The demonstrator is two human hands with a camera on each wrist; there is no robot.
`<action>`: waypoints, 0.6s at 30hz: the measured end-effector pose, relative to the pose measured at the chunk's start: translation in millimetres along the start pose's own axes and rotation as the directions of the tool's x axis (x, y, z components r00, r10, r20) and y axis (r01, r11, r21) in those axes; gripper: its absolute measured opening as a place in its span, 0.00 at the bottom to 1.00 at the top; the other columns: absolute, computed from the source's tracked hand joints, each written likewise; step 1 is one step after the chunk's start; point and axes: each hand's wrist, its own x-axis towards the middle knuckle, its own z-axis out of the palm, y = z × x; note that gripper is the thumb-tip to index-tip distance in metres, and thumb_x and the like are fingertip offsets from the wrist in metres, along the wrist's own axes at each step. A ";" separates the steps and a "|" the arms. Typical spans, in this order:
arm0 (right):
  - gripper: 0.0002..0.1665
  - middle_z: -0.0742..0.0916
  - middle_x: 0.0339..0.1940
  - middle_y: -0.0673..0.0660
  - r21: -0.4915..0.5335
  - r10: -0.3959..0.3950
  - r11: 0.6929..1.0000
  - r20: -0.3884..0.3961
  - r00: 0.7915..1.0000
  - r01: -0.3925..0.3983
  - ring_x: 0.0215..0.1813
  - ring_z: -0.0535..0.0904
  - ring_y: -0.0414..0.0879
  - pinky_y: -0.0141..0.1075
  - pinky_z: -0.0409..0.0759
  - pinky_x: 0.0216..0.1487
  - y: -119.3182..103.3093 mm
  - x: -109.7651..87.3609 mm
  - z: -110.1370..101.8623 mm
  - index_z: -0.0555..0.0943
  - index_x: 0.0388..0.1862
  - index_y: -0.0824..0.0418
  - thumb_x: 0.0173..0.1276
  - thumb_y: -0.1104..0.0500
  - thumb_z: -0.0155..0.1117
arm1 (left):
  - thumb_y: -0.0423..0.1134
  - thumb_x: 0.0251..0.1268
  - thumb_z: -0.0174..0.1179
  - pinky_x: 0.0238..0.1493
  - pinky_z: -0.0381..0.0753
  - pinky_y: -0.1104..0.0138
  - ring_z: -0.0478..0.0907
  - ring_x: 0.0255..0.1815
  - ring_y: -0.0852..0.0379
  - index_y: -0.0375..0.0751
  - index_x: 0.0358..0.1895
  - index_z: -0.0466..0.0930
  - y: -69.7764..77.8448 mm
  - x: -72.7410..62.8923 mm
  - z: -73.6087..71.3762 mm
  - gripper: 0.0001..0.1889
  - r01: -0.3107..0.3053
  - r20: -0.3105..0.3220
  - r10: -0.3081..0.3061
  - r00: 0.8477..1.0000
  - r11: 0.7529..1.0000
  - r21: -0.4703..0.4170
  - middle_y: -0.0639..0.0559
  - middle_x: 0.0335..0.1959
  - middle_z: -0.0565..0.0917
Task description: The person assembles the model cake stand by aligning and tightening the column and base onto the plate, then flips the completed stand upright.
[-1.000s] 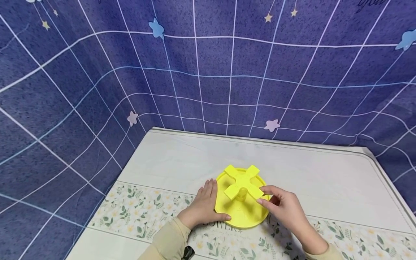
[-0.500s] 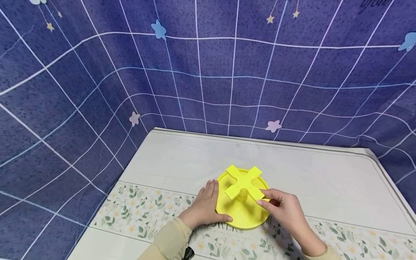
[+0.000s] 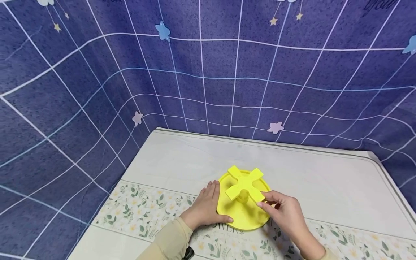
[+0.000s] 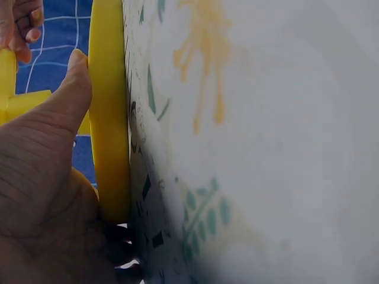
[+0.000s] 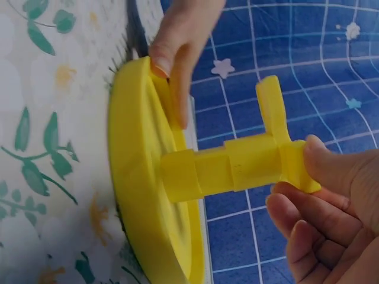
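Observation:
A round yellow base (image 3: pixel 238 218) with a raised rim lies on the patterned cover. From its middle rises a stepped yellow post (image 5: pixel 216 171), topped by a four-armed yellow cross (image 3: pixel 244 181). My right hand (image 3: pixel 286 213) pinches the near right arm of the cross between thumb and fingertips; its other fingers curl loosely below, as the right wrist view shows. My left hand (image 3: pixel 204 209) rests against the left side of the base, fingers straight and together, thumb spread to the near rim. In the left wrist view the left thumb (image 4: pixel 71 94) lies at the rim.
The white table cover (image 3: pixel 195 151) carries a band of printed flowers and leaves (image 3: pixel 139 209). A dark blue curtain (image 3: pixel 214 86) with grid lines and stars hangs behind and on the left. A small black object (image 3: pixel 188 252) shows beside the left sleeve (image 3: pixel 172 238).
The head view has shifted slightly, so the scene sits a little further right and lower. The right hand keeps its pinch on the cross; the left hand stays against the base.

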 end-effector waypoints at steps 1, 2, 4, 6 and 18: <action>0.13 0.89 0.28 0.45 0.000 0.000 1.000 -0.003 1.000 0.000 0.28 0.81 0.33 0.30 0.79 0.27 0.0 -0.8 0.4 0.88 0.38 0.56 0.52 0.63 0.78 | 0.77 0.49 0.58 0.75 0.45 0.51 0.37 0.79 0.42 0.31 0.77 0.36 0.6 -0.5 0.2 0.67 0.001 0.003 -0.001 1.000 1.000 -0.003 0.36 0.79 0.40; 0.12 0.89 0.28 0.45 0.001 0.000 1.000 -0.006 1.000 0.000 0.28 0.81 0.33 0.30 0.79 0.27 -0.1 -1.7 0.7 0.88 0.37 0.56 0.52 0.63 0.78 | 0.77 0.49 0.58 0.75 0.45 0.51 0.37 0.79 0.42 0.31 0.77 0.36 1.2 -1.2 0.5 0.67 0.003 0.005 -0.003 1.000 1.000 -0.008 0.37 0.79 0.40; 0.12 0.89 0.29 0.45 0.011 0.003 1.000 -0.013 1.000 -0.003 0.28 0.81 0.33 0.30 0.79 0.28 0.4 -2.3 0.6 0.88 0.38 0.57 0.52 0.63 0.78 | 0.77 0.49 0.58 0.75 0.46 0.51 0.37 0.79 0.42 0.31 0.77 0.36 2.3 -0.7 -0.4 0.67 0.002 0.005 -0.002 1.000 1.000 -0.008 0.37 0.79 0.40; 0.13 0.89 0.30 0.45 0.024 0.006 1.000 -0.011 1.000 -0.006 0.29 0.81 0.33 0.30 0.79 0.28 1.5 -2.3 0.9 0.88 0.38 0.56 0.52 0.64 0.78 | 0.76 0.49 0.59 0.75 0.47 0.51 0.37 0.79 0.42 0.30 0.77 0.36 2.6 -0.6 -1.0 0.67 0.003 0.004 -0.003 1.000 1.000 -0.010 0.36 0.79 0.41; 0.47 0.77 0.66 0.64 -0.022 -0.029 0.999 0.251 0.968 0.035 0.66 0.71 0.63 0.57 0.72 0.61 53.0 8.2 -9.2 0.71 0.69 0.63 0.53 0.48 0.78 | 0.69 0.44 0.69 0.74 0.50 0.50 0.41 0.79 0.44 0.35 0.78 0.39 -22.4 1.6 -3.4 0.67 -0.108 -0.021 0.106 0.994 0.986 -0.131 0.40 0.79 0.46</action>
